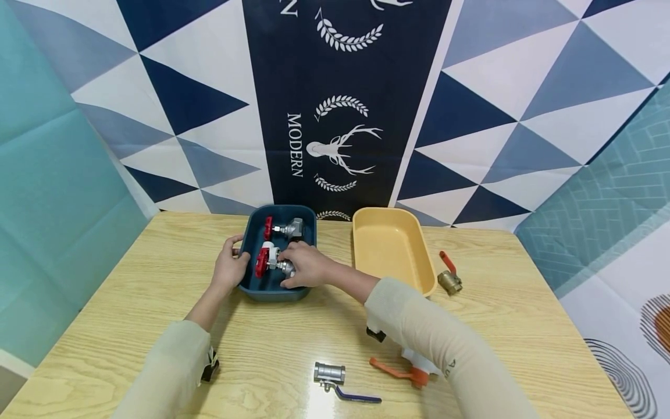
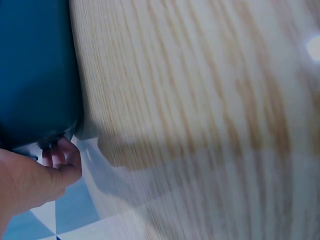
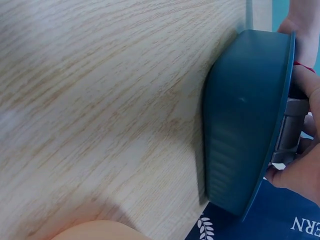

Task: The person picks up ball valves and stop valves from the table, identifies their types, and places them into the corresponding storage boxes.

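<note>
A dark blue bin (image 1: 274, 295) stands at the back of the table with valves inside it. My left hand (image 1: 230, 267) grips its left wall, thumb at the rim and fingers outside; the left wrist view shows those curled fingers at the bin's corner. Inside the bin, my right hand (image 1: 309, 265) holds a silver metal valve (image 3: 290, 130) by its body, near a red handwheel (image 1: 262, 263). A white fitting (image 1: 272, 255) sits beside that wheel. Behind it lies another metal valve (image 1: 293, 227) with a red handwheel (image 1: 268, 228).
Right of the blue bin is a yellow bin (image 1: 387, 241), and beyond it a brass valve with a red lever (image 1: 449, 273). Nearer me lie a steel ball valve with a blue lever (image 1: 331, 373) and a white valve with an orange lever (image 1: 419, 375), partly behind my right sleeve.
</note>
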{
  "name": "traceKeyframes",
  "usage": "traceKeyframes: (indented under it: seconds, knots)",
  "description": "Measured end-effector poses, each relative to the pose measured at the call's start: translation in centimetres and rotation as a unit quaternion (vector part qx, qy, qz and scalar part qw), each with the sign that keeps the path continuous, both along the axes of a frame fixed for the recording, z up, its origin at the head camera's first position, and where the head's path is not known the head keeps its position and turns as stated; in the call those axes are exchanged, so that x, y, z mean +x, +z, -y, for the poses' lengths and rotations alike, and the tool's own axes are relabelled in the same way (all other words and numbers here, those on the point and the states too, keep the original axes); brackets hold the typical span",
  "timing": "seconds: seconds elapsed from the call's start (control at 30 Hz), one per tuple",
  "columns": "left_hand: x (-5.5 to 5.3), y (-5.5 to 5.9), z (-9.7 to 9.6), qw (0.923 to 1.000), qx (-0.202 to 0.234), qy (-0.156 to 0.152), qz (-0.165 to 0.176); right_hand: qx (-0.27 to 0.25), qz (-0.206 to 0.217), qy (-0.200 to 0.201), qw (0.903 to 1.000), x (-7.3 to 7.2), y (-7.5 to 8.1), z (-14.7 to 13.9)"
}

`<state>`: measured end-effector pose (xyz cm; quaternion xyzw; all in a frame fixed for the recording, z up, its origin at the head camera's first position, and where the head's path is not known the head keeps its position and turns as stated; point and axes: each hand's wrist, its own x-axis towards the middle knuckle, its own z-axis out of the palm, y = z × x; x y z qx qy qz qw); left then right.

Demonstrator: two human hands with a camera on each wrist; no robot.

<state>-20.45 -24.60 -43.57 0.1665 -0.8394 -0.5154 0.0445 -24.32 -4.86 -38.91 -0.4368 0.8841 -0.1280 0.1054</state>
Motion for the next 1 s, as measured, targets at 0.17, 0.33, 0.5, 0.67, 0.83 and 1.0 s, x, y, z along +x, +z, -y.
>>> traceKeyframes:
  seconds: [0.17,0.33,0.5,0.67,0.83,1.0]
  knots:
    - [-0.03,-0.04,0.02,1.0000,0.005,0.003,-0.001,0.003,-0.002,-0.001,1.0000,-0.06,-0.17,0.12]
    - [0.02,-0.06,-0.02,1.0000,0.006,0.004,-0.003,0.008,0.002,0.001,1.0000,-0.02,-0.37,0.16]
    - [0.06,-0.01,0.01,1.0000,0.006,0.004,-0.005,0.012,0.007,0.000,0.9999,0.04,-0.43,0.21]
    - [0.00,-0.11,0.05,1.0000,0.006,0.001,-0.002,0.009,0.006,0.003,0.9999,0.09,-0.44,0.19]
    - [-0.05,-0.13,0.04,1.0000,0.004,0.002,-0.002,0.007,0.006,0.008,0.9999,0.21,-0.46,0.22]
    - [-0.03,-0.17,0.09,1.0000,0.004,0.002,-0.008,0.006,0.009,0.011,0.9999,0.28,-0.44,0.25]
